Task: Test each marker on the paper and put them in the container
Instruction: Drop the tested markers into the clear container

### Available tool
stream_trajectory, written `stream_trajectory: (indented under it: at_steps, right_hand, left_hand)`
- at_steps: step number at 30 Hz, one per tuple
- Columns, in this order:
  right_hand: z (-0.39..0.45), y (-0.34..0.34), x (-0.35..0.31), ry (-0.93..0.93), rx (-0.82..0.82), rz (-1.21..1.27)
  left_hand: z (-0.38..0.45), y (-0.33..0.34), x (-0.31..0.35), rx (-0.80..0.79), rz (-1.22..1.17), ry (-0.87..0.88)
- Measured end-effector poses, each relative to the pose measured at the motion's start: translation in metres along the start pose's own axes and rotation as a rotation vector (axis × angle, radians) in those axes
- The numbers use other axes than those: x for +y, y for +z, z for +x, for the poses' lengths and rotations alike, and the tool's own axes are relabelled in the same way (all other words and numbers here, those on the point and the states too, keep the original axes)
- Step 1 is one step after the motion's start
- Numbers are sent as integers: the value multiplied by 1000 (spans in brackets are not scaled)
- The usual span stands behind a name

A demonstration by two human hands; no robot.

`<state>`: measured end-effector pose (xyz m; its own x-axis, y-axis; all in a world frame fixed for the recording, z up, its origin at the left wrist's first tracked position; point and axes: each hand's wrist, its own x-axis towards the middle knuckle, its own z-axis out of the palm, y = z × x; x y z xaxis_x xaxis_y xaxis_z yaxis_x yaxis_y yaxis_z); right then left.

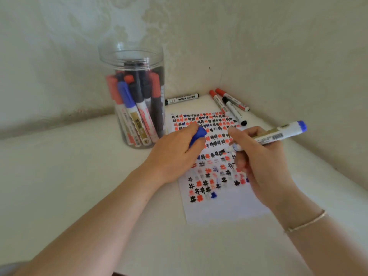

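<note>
I am watching the right hand (256, 156) holding a blue marker (278, 134) over the paper (223, 208), its fingers (239, 136) curling round the barrel near the tip, with the blue rear end sticking out to the right, away from the jar (137, 96). The tip is hanging just above or touching the paper among the scribbles; I cannot tell which. The left hand (175, 154) is resting on the paper's left edge, on the side facing the jar, and its fingers are closing round a blue cap (198, 135), which is poking out between them.

The paper is lying on the white worktop (69, 176) just right of the jar, and it is carrying rows of small black, red and blue test marks across its upper and middle part, while the near end is staying blank. The jar is standing upright, clear and lidless, holding many markers in red, blue and black, all standing on end.

Behind the paper, just right of the jar's base, a black marker (182, 99) is lying flat against the wall. Further right of the jar, in the corner past the paper's far edge, two red markers (219, 101) and two black ones (236, 113) are lying together in a loose bunch, touching one another.

A thin bracelet (306, 222) is sitting on the right wrist
</note>
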<state>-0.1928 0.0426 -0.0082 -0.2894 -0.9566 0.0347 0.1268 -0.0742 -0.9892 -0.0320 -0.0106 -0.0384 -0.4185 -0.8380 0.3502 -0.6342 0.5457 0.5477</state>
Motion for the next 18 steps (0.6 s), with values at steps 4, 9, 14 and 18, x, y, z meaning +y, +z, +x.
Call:
stream_trajectory:
  at_steps: [4,9,14,18]
  right_hand:
    - [18,6,-29,-10,-37,242]
    - [23,15,-26,-45,-24,186]
    - [27,20,-16,-23,-45,95]
    - [28,24,-9,36,-62,-46]
  left_hand:
    - [1,1,1,5,-65,28]
    - [1,1,1,12,-61,29]
    - [1,0,1,-2,-60,74]
    - [1,-1,1,-8,-69,122]
